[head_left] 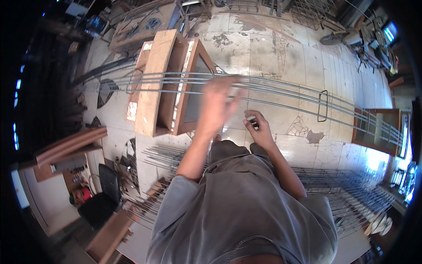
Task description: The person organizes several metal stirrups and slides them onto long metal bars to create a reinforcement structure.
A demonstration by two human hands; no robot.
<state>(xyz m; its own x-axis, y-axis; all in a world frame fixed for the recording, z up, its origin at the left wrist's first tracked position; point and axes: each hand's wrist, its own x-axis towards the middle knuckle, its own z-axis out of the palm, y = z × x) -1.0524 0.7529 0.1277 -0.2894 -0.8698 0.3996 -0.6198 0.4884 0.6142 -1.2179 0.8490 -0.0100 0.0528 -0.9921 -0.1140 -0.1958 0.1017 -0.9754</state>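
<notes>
Steel rods (281, 89) span left to right in front of the person — long axis crosswise to the body, sloping to the lower right in view. Left end lies across the middle of the plank (154, 99) on the wooden box frame (191, 99), right end over the far-left corner of the glass-panelled wooden frame (357, 127) and on toward its right edge

Left hand (214, 104) is the nearer one: reaches away from the body, overlaps the rods just past the box frame's right edge. Blurred, thumb apart from fingers — can't tell if it touches or grips anything

Right hand (263, 132) sits on the body side of the rods, apart from them, fingers half curled, small gap to thumb; can't tell if anything's in it. It's the closer hand to the rectangular wire stirrup (326, 105), which loops the rods off to its right
</notes>
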